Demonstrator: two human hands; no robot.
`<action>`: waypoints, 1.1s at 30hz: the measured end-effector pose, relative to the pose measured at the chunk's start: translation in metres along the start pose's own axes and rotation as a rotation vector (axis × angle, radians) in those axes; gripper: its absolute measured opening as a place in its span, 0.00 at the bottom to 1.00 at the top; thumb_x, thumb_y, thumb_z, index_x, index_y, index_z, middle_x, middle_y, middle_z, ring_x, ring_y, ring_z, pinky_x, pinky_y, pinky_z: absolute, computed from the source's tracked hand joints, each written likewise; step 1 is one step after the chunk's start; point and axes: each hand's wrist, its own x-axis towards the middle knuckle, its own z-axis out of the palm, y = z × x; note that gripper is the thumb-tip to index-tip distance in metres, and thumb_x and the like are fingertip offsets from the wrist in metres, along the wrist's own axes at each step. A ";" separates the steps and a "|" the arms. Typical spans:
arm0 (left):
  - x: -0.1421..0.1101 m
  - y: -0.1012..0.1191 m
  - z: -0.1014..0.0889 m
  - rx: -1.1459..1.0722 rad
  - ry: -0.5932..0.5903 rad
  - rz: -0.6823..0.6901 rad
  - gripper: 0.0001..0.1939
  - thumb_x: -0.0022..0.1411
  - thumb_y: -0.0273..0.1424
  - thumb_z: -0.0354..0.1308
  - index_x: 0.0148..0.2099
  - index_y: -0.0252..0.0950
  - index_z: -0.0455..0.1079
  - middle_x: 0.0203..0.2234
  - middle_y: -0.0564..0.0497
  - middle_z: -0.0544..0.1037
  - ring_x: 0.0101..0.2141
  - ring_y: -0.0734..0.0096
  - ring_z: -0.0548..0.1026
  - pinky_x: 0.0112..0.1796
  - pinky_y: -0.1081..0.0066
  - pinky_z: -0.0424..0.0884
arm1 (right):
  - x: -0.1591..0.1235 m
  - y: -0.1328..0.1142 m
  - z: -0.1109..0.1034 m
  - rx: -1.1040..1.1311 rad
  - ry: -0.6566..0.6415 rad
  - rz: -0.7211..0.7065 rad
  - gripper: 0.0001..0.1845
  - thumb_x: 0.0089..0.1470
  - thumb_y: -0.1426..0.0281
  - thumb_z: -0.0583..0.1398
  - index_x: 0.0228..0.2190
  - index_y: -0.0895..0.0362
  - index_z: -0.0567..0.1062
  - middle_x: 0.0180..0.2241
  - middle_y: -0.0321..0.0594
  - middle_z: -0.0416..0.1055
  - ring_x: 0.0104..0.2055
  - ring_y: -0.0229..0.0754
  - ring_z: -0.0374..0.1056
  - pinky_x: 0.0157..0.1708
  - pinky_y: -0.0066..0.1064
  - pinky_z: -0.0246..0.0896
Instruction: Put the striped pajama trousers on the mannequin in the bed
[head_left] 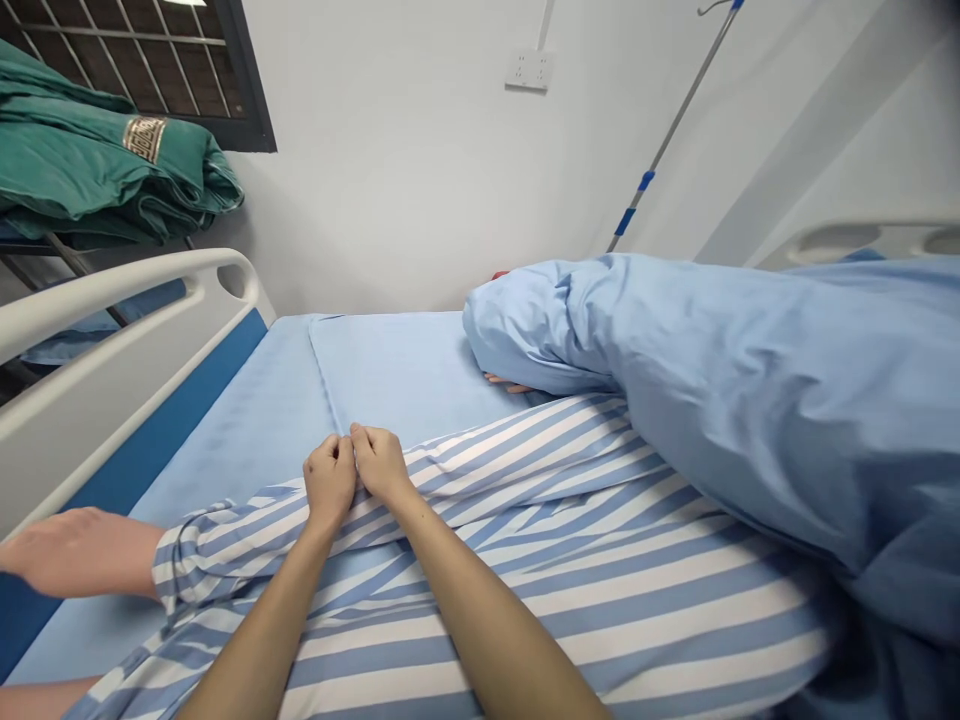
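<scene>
My left hand (330, 480) is curled into a fist above the far striped trouser leg (517, 455). Right beside it, touching or nearly so, my right hand (379, 462) is closed too. Both appear to grip the edge of a light blue sheet (405, 365), whose fold line runs from the bed's far side to my fingers; the grip itself is partly hidden. Under my forearms lies a figure in blue-and-white striped trousers, with a bare foot (86, 550) near the footboard. A blue quilt (720, 370) covers the upper body, and fingertips (510, 383) show beneath it.
At the left stands the bed's cream and blue end board (135, 300). Green cloth (112, 165) is piled behind it, by a barred window (135, 50). A drip pole (667, 140) rises at the back right, and a wall socket (529, 70) sits above the bed.
</scene>
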 end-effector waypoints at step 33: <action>-0.003 0.034 0.031 -0.164 0.047 -0.096 0.16 0.57 0.34 0.44 0.18 0.37 0.52 0.12 0.58 0.59 0.20 0.77 0.56 0.25 0.73 0.51 | 0.017 -0.009 -0.021 0.270 0.113 0.224 0.20 0.52 0.63 0.49 0.12 0.56 0.56 0.13 0.30 0.49 0.19 0.32 0.48 0.19 0.25 0.43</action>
